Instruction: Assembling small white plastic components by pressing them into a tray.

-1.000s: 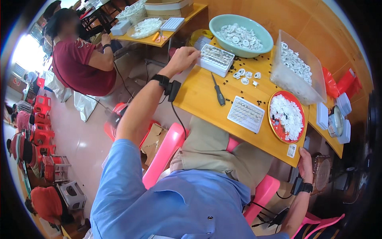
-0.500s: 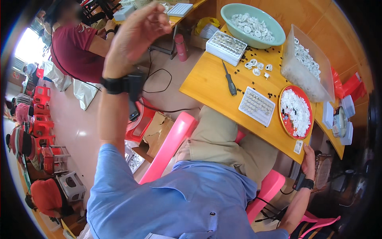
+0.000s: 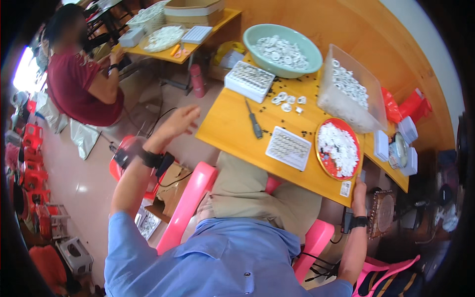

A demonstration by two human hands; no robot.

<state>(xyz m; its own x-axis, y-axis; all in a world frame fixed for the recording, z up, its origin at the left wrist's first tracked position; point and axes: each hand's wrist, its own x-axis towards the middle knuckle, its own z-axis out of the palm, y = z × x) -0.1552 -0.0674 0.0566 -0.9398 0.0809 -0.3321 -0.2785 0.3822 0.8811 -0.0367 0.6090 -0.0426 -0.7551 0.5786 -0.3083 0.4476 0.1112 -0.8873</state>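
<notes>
Fingers (image 3: 190, 115) of the left hand (image 3: 179, 123) are seen loosely spread and empty in the head view, hanging in the air off the tabletop (image 3: 232, 133) at about nine o'clock from its near corner. A second ago that hand was laid on the white grid tray (image 3: 249, 80) at the far edge; half a second ago it was lifted high, and now it has been lowered and drawn well apart from the tray, so the tray has been let go and left where it stood. Next to it, towards five o'clock, the black screwdriver (image 3: 254, 121) is left untouched. Nearer, a second grid tray (image 3: 288, 147) and the red plate (image 3: 326, 166) of white parts are unchanged. The right hand (image 3: 359, 192) is kept at the tabletop's near edge at five o'clock, its fingers curled there; whether anything is pinched cannot be told.
</notes>
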